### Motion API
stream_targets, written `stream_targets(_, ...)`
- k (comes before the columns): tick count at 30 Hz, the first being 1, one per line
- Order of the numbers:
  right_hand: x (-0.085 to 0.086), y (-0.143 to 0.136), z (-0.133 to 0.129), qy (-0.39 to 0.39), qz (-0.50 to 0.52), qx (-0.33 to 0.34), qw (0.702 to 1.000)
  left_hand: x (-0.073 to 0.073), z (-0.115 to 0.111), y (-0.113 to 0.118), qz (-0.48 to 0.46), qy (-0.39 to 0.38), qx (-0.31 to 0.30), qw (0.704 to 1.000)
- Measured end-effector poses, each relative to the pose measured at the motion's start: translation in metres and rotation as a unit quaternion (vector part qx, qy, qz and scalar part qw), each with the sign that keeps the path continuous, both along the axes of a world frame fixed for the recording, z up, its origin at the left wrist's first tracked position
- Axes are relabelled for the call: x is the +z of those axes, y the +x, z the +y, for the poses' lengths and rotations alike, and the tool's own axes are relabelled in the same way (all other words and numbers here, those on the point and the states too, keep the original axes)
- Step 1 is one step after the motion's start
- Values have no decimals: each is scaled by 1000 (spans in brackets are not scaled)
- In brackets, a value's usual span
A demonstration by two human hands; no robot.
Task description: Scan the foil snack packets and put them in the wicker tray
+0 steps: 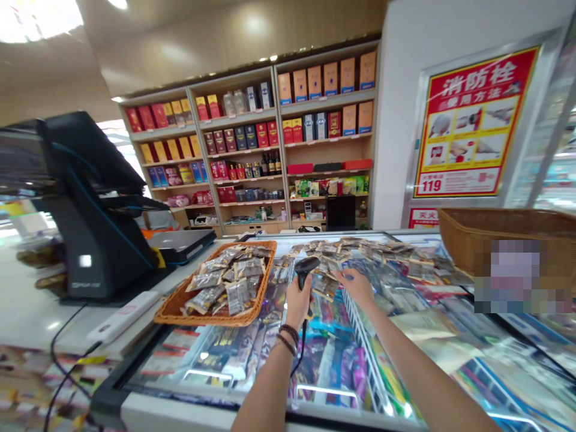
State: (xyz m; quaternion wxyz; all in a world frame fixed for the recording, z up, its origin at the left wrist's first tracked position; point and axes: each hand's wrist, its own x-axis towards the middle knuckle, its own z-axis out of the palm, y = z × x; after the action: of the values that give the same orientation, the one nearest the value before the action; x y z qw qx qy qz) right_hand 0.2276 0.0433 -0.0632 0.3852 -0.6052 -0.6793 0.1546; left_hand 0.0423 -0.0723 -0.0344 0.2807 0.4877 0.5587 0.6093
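My left hand (297,300) is closed around the handle of a black barcode scanner (308,264), its head tilted up and its cord hanging below. To the right of the scanner, my right hand (357,285) has its fingertips pinched at the edge of a small snack packet (332,264). Many similar packets (405,255) lie spread over the glass top of a chest freezer (211,375). At left, an orange wicker basket (265,294) holds more of these clear and brown packets. Wrapped frozen goods (333,354) show through the glass below my hands.
A black checkout terminal (94,210) stands on the left counter, with a flat black device (182,245) and a white box with cables (123,315) beside it. A brown basket (459,234) sits at the right. Shelves of boxed goods (243,138) line the back wall.
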Motion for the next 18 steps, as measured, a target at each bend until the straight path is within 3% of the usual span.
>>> stream_targets(11,-3,-14,14,-4,-58,-100,993,-1,2,-2,-21,-9,-2,1000)
stream_targets(18,-8,-9,8,4,144,-26,989,3,-2,2,4,6,-6,1000)
